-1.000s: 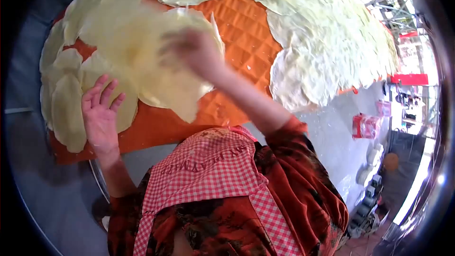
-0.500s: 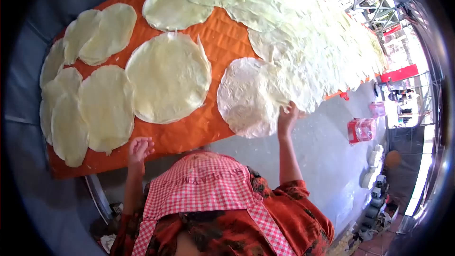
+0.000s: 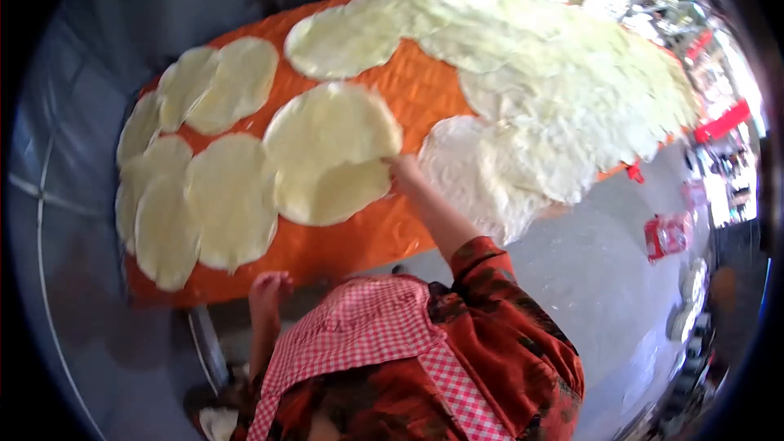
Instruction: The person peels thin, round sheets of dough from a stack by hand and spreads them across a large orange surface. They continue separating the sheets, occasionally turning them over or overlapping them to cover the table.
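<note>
My right hand (image 3: 400,170) reaches over the orange cloth (image 3: 420,86) to the right edge of a large round pale sheet (image 3: 331,143); its fingertips are pressed together there, and whether they hold the edge is too small to tell. My left hand (image 3: 271,286) hovers at the near edge of the cloth, touching no sheet, its fingers blurred. Right of my right hand lies a whiter round sheet (image 3: 461,167), beside a wide spread of overlapping sheets (image 3: 572,90).
More thin round sheets (image 3: 233,200) lie at the left, some overlapping. Grey floor (image 3: 572,278) shows beyond the near edge, with a red and clear package (image 3: 668,235) on it. A dark grey curtain (image 3: 73,114) hangs at the left.
My right hand has moved left from the whiter sheet to the large round sheet. The view has shifted, so the table appears farther right and lower.
</note>
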A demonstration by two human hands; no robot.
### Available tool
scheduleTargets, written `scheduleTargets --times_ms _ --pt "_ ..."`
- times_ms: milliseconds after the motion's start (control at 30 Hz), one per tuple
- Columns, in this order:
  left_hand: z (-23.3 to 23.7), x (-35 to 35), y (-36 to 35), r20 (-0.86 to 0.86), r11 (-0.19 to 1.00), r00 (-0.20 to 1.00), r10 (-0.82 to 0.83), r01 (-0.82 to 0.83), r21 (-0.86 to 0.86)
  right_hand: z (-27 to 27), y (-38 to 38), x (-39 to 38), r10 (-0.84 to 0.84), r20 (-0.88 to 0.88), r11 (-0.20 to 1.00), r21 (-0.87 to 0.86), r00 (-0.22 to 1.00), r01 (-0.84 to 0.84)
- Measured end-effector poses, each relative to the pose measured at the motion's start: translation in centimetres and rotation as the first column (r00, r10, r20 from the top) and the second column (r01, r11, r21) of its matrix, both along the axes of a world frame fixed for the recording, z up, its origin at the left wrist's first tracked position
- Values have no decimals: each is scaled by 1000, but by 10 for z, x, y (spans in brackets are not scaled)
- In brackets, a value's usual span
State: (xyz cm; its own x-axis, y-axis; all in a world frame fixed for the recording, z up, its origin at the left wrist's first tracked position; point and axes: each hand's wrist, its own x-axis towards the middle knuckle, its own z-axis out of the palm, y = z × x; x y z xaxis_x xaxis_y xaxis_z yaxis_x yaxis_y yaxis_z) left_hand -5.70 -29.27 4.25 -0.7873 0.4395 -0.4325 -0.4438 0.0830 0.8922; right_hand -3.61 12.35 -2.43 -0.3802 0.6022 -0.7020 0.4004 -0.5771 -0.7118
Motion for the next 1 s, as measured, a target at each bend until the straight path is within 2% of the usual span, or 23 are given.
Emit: scheduleTargets --times_ms 67,133,167,200,233,267,300,367,400,467,533,567,600,667,700,733,767,800,867,900,1000 --pt "-10 -15 10 18 998 1000 -20 19 59 -21 0 -9 152 -101 931 348 983 -108" --pt "-1 -26 9 50 994 999 -11 6 105 -12 13 -34 179 -71 845 523 981 -116" --pt "11 -31 13 45 997 999 1 -5 82 27 16 -48 261 -62 794 581 963 -178" --pt "8 -43 10 32 986 999 -2 -3 168 69 21 -65 349 -43 734 634 936 -245" --pt "4 -59 2 22 970 1000 -4 -1 243 118 21 -83 428 43 592 742 903 -316" --pt "1 -75 -3 9 949 1000 -12 8 315 137 26 -115 464 -126 526 836 877 -158" --pt "11 -87 -4 -53 957 998 -29 43 286 197 4 -123 462 -61 494 846 885 -200" --pt "33 -106 -4 -6 918 1000 -3 5 397 277 -45 -132 555 73 234 942 829 -240" --pt "40 -115 -3 25 895 1000 13 -23 445 298 -71 -135 601 154 40 974 785 -222" --pt "27 -144 -2 192 837 980 -48 -65 543 305 -130 -136 618 282 -172 959 734 -224" --pt "12 -157 4 247 629 950 -192 -74 774 273 -180 -133 617 462 -315 887 637 -338" --pt "8 -161 10 211 491 933 -293 -43 870 244 -203 -134 634 482 -329 876 605 -352" --pt "-6 -167 10 260 443 906 -335 -92 892 210 -222 -133 649 504 -346 863 570 -369" --pt "-35 -181 13 350 357 836 -424 -201 912 148 -247 -129 764 470 -229 838 441 -496" --pt "-29 -182 16 287 479 895 -342 -97 872 122 -255 -130 790 465 -172 794 400 -582" --pt "-31 -177 15 340 544 895 -290 -138 827 100 -258 -129 805 461 -115 740 375 -663" --pt "-34 -174 18 384 600 890 -246 -171 781 80 -258 -129 823 393 -45 764 410 -643" --pt "-38 -171 20 425 651 882 -206 -200 732 72 -258 -132 851 277 127 716 446 -686" --pt "-44 -171 20 431 630 881 -193 -226 743 71 -264 -136 780 239 307 661 579 -685" --pt "-44 -172 21 430 621 882 -191 -230 749 76 -265 -139 771 325 216 675 548 -705" --pt "-24 -172 22 453 714 879 -150 -221 665 79 -269 -143 687 478 -13 761 547 -649"
